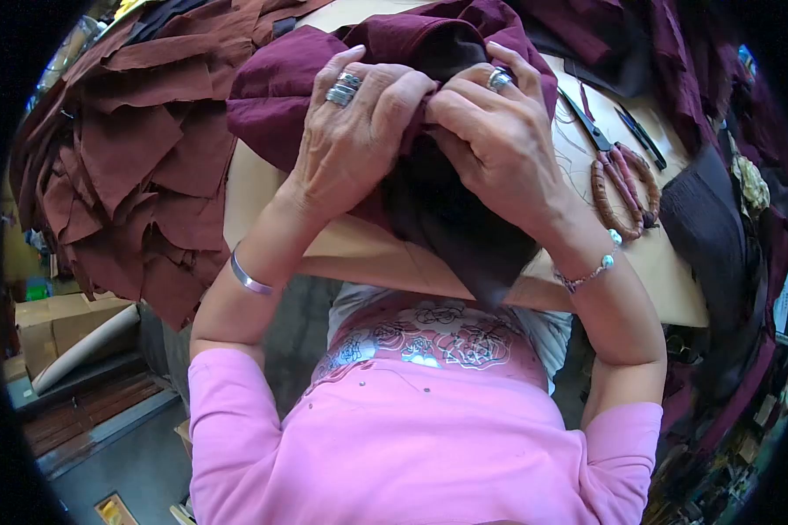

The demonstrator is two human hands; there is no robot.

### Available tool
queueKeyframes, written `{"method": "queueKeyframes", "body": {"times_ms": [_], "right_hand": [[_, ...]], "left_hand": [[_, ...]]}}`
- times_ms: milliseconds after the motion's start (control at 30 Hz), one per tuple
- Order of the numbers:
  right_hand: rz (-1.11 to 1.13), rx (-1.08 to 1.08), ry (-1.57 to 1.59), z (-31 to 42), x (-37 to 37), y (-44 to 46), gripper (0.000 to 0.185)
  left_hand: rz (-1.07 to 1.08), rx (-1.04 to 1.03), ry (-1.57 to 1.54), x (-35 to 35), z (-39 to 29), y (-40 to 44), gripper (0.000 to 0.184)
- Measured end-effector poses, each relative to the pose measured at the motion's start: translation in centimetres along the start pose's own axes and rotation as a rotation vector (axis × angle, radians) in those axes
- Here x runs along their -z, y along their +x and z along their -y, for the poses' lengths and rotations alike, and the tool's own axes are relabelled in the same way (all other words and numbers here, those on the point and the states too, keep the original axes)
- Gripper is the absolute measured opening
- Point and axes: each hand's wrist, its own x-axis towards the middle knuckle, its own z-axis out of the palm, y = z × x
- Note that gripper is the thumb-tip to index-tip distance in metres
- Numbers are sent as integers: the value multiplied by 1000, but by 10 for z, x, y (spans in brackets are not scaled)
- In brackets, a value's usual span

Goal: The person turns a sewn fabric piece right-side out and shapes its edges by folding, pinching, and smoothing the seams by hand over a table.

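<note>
Over the table (372,249), the left hand (350,136) and right hand (502,136), fingers curled tightly, pinch the maroon cloth (270,98), whose folds could shift if either pinch slackens and the dark cloth (477,249) drooping toward the near edge drags.

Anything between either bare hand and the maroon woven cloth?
Nothing visible: the left hand and right hand both pinch the maroon woven cloth directly. The scissors with wrapped handles lie beside the right hand, not between.
</note>
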Motion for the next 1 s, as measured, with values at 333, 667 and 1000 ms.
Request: {"method": "queueKeyframes", "body": {"times_ms": [333,667,1000], "right_hand": [[-35,-192,76,-3,-6,11,18],[-284,61,10,-2,31,11,17],[-12,-650,165,21,57,-57,40]], "left_hand": [[18,94,-37,7,6,9,36],[161,417,-427,30,25,34,21],[4,571,-451,22,23,36,23]]}}
